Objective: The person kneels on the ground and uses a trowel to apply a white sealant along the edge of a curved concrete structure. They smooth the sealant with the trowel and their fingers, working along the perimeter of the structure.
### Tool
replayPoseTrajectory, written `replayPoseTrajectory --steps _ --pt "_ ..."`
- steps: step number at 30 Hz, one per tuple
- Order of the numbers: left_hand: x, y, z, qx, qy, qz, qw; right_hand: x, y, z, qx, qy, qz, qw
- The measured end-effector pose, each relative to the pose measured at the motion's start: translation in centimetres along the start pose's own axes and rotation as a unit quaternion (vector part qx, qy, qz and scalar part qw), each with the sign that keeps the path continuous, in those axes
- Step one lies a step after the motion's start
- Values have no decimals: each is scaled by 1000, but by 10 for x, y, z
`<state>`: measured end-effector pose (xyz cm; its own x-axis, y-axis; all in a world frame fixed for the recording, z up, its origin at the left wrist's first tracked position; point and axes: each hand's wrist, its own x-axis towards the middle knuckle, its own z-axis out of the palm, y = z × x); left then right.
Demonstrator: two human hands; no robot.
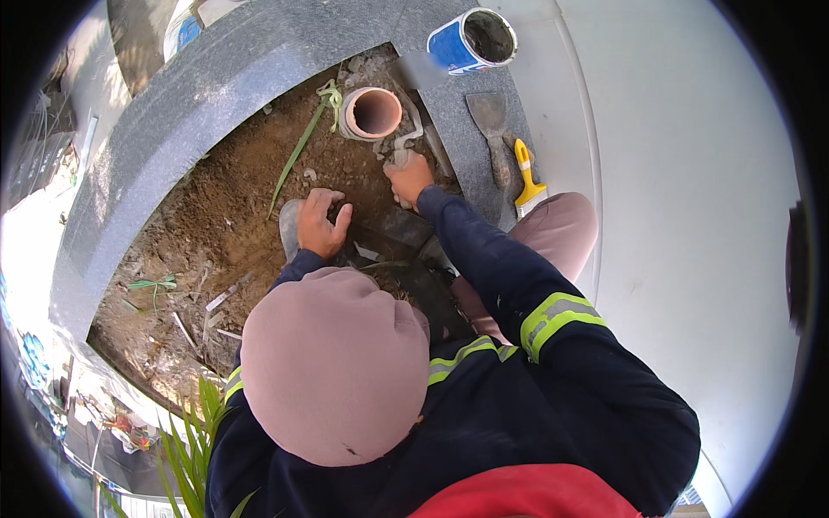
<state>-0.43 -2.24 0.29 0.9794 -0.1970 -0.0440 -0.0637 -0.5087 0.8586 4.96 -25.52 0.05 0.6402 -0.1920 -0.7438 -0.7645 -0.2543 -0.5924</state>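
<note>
My left hand is over the brown soil, fingers bent and thumb apart, with nothing visible in it. Beside it a grey rounded edge shows, partly hidden, and I cannot tell what it belongs to. My right hand is closed in a fist low over the soil. A greyish bit shows at its fingers, but what it grips is hidden. Just beyond that hand an open orange-brown pipe stands upright in the soil, with grey rubble around its foot. A green strip is knotted next to the pipe.
Grey stone slabs edge the soil bed. On the right slab lie a putty knife and a yellow-handled brush. A blue-and-white can with dark residue lies beyond them. A pale wall rises at right; leaves stand lower left.
</note>
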Motion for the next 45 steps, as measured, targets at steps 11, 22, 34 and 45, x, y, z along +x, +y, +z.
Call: replayPoseTrajectory --steps 11,22,34,45 --pt "0 2 -1 -6 3 -7 1000 -45 20 6 -188 157 -105 964" --pt "-2 1 -2 -12 15 -16 1000 24 10 -5 -230 180 -123 948" --pt "-6 -5 -4 -22 26 -10 999 -22 25 -3 -228 75 -95 966" --pt "-4 -3 -5 -16 19 -13 1000 3 0 16 31 87 -26 995"
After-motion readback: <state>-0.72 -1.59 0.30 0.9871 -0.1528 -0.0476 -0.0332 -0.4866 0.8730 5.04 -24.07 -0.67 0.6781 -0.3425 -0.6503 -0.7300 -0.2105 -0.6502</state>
